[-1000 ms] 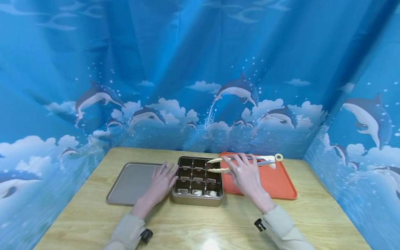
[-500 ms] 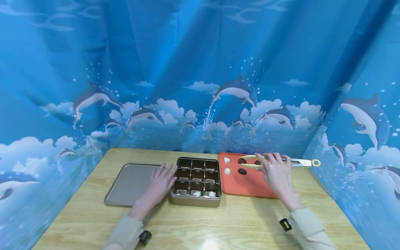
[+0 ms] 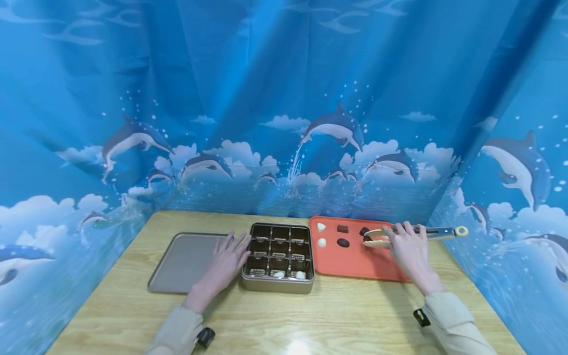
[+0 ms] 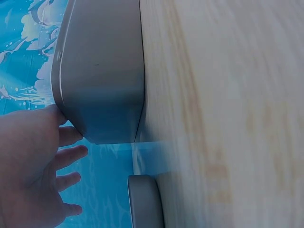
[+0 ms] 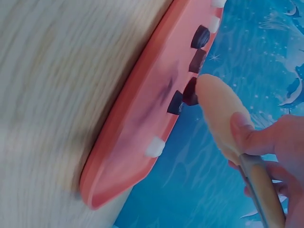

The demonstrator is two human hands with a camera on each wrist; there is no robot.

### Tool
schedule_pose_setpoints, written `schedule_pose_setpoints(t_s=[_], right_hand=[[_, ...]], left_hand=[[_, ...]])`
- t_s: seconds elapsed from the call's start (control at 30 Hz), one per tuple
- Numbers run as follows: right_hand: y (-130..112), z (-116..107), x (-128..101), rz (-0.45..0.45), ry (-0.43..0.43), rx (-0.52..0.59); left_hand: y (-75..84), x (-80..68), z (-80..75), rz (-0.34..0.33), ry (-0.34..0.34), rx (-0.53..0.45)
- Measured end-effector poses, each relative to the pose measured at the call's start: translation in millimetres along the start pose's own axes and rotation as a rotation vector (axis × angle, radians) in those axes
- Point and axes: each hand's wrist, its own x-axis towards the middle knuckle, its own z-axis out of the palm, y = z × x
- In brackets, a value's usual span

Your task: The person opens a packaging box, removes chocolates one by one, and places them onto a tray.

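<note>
Starting at the left, the grey lid (image 3: 184, 259) lies flat on the wooden table (image 3: 284, 320), and your left hand (image 3: 225, 264) rests across its right edge, fingers straight and slightly spread against the compartment tin (image 3: 278, 259). The tin holds a few pieces in its front row; most cells look bare. On the orange tray (image 3: 355, 264) sit two white pieces (image 3: 321, 234), a brown square (image 3: 342, 229) and a dark oval (image 3: 343, 242). Farther right, your right hand (image 3: 410, 249) curls its fingers round the tongs (image 3: 412, 233), whose cream tips sit at a dark chocolate (image 3: 366, 233); whether they have closed on it I cannot tell. Squeeze off-centre and that rounded piece may squirt sideways or nudge its neighbours. Ease your left hand off and the tin could slide at the next drop.
</note>
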Motion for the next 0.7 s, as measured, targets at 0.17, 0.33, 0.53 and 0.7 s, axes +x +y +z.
schedule_pose_setpoints(t_s=[0.17, 0.33, 0.53, 0.7], right_hand=[[-0.5, -2.8, 1.6, 0.057, -0.244, -0.065], [-1.9, -3.9, 3.0, 0.086, -0.387, -0.074], [-2.7, -2.5, 2.1, 0.111, -0.229, -0.028], [-7.6, -6.6, 6.6, 0.088, -0.093, -0.035]], left_hand=[[1.0, 0.2, -0.1, 0.008, 0.004, -0.009], [0.7, 1.7, 1.5, 0.010, 0.014, 0.000], [-0.2, 1.2, 2.0, 0.006, 0.016, 0.001], [-1.1, 0.9, 1.6, 0.004, 0.019, 0.009]])
